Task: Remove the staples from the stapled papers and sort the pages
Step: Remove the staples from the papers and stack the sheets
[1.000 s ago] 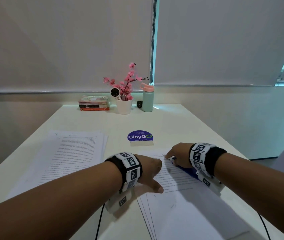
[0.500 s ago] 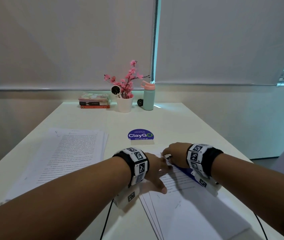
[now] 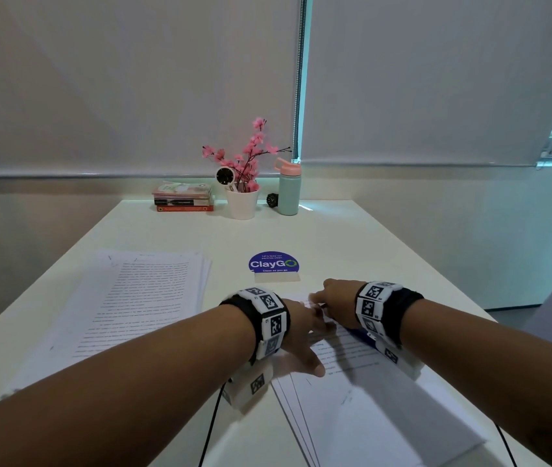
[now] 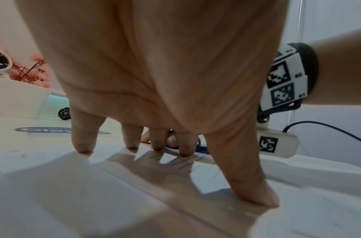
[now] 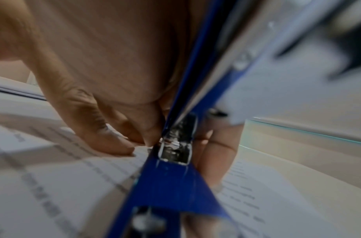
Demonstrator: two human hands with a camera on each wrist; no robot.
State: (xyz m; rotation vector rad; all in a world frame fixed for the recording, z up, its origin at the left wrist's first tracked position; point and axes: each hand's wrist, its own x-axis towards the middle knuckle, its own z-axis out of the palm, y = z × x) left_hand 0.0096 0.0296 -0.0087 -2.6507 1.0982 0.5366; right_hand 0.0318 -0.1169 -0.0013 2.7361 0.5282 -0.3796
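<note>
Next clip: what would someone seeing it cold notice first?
Probably the two bare forearms with checker-marked wristbands meeting at the near centre of the cream table. The left hand presses spread fingers on a printed paper stack, while the right hand grips a blue metal stapler. A pink blossom plant in a white pot stands at the far edge.

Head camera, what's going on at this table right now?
A person is working at the top corner of a stapled set of papers. The left hand presses straight fingers down on the page to steady it, while the right hand grips a blue stapler at that corner. Another paper stack lies to the left.
</note>
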